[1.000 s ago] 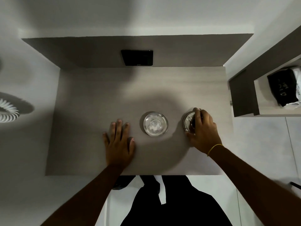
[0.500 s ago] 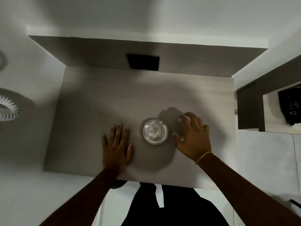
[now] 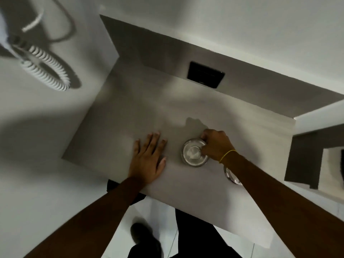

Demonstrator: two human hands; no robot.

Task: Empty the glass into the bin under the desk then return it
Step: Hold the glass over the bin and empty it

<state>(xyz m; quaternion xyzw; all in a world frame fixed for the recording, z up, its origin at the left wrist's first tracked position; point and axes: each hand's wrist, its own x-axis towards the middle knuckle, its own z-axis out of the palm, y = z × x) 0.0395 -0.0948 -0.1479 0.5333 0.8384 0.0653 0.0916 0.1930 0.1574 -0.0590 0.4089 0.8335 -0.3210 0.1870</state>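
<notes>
A clear glass point(image 3: 193, 153) with something white crumpled inside stands on the grey desk point(image 3: 130, 112), seen from above. My right hand point(image 3: 216, 144) wraps the glass's right side, fingers curled over the rim and the thumb inside the mouth. My left hand point(image 3: 149, 159) lies flat on the desk to the left of the glass, fingers spread, holding nothing. A second clear glass point(image 3: 231, 175) stands near the desk's front edge, half hidden under my right forearm. The bin is hidden from view.
A black socket plate point(image 3: 205, 74) sits in the desk's back panel. A white coiled cord point(image 3: 46, 71) hangs on the left wall. A dark shelf unit point(image 3: 305, 161) stands at the right. Below the desk edge are my dark trousers and a shoe point(image 3: 143, 237) on the white floor.
My right hand left the right-hand glass, moved left and closed on the middle glass. The camera swung and tilted left. My left hand stayed flat on the desk.
</notes>
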